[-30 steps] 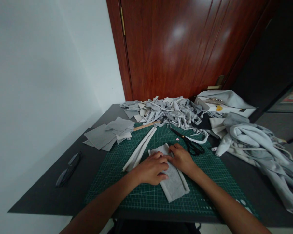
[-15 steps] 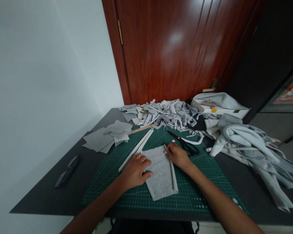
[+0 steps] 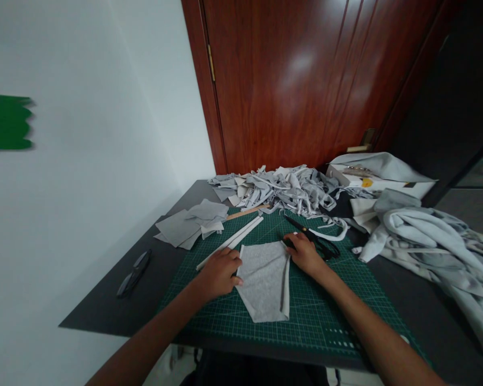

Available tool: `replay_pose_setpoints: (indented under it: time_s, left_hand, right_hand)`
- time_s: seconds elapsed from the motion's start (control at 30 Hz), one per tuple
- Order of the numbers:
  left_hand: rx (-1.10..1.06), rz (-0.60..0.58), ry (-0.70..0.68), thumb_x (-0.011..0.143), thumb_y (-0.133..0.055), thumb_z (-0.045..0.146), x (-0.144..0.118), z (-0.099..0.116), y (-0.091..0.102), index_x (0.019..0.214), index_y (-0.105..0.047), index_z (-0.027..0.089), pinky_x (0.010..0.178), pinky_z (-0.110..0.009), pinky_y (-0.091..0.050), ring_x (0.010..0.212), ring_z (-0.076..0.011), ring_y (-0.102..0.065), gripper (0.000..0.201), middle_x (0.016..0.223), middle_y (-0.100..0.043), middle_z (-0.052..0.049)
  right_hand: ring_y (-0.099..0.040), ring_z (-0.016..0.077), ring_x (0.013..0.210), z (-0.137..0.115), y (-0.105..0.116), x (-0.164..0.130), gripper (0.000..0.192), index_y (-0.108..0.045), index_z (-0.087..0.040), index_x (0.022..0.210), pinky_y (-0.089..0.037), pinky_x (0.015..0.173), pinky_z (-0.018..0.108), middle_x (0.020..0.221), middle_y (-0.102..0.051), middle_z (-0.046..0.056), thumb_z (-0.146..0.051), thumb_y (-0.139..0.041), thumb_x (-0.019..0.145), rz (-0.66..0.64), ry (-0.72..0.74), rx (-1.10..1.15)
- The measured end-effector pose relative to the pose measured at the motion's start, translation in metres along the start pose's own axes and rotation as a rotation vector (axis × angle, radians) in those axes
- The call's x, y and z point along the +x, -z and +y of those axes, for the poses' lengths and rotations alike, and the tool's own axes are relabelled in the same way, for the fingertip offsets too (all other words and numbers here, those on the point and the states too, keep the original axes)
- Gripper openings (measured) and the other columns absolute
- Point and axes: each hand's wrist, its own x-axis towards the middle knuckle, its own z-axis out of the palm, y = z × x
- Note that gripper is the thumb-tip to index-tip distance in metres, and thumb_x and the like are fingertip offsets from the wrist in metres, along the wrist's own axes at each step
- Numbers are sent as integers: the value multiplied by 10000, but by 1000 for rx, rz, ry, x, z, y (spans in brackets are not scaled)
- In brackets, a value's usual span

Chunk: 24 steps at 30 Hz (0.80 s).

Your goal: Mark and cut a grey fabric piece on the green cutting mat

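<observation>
A grey felt piece point(image 3: 264, 279) lies flat on the green cutting mat point(image 3: 326, 311), its right edge folded over. My left hand point(image 3: 219, 271) rests on the piece's left edge, fingers curled on the fabric. My right hand point(image 3: 304, 254) presses the piece's upper right corner. Black scissors point(image 3: 316, 240) lie just beyond my right hand. Two white strips point(image 3: 233, 241) lie on the mat to the left of my left hand.
A heap of grey fabric scraps point(image 3: 282, 187) sits at the table's back. Cut grey squares point(image 3: 189, 222) lie at the left, a bundle of grey cloth point(image 3: 426, 236) at the right. A dark clipper tool point(image 3: 133, 273) lies near the left edge. A wooden door point(image 3: 298, 80) stands behind.
The grey piece has been spread open wider. My hands have moved apart, the left to its left edge, the right to its upper right corner. The view has shifted left.
</observation>
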Motion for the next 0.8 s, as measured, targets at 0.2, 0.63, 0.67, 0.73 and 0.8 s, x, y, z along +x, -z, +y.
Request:
replay_pose_setpoints:
  time_s: [0.2, 0.63, 0.67, 0.73, 0.8]
  left_hand:
    - [2, -59, 35, 826, -823, 357, 5, 0, 6, 1093, -694, 223, 984, -453, -471, 1170, -331, -595, 325, 1204, -681, -97]
    - [26, -136, 177, 708, -898, 267, 51, -10, 17, 1167, -699, 264, 1004, -450, -500, 1236, -337, -612, 500, 1240, -706, -84]
    - [34, -135, 189, 698, -907, 279, 54, -7, 18, 1142, -712, 253, 994, -457, -507, 1226, -347, -620, 485, 1223, -713, -93]
    - [55, -115, 230, 750, -879, 338, 60, 2, 19, 1080, -737, 217, 968, -476, -517, 1194, -365, -636, 378, 1174, -723, -123]
    - [80, -62, 289, 889, -757, 423, 66, 13, 15, 1021, -754, 169, 960, -501, -513, 1173, -379, -638, 286, 1144, -717, -171]
  right_hand:
    - [-552, 291, 1333, -46, 0, -27, 241, -711, -224, 1187, -347, 1116, 470, 1436, -621, 145, -180, -562, 1003, -67, 485, 40]
    - [-607, 299, 1209, -11, 35, -19, 214, -710, -226, 1035, -408, 998, 433, 1189, -679, 77, -277, -771, 836, -346, 212, 23]
    - [-595, 305, 1232, -10, 36, -19, 231, -707, -228, 1042, -399, 1014, 445, 1210, -673, 79, -277, -776, 827, -348, 209, 33]
    - [-580, 313, 1258, -9, 37, -20, 260, -702, -231, 1046, -386, 1036, 456, 1244, -665, 79, -300, -793, 812, -354, 214, 55]
    - [-590, 303, 1237, -10, 36, -19, 260, -703, -234, 1033, -394, 1023, 439, 1229, -671, 67, -365, -797, 829, -359, 228, 82]
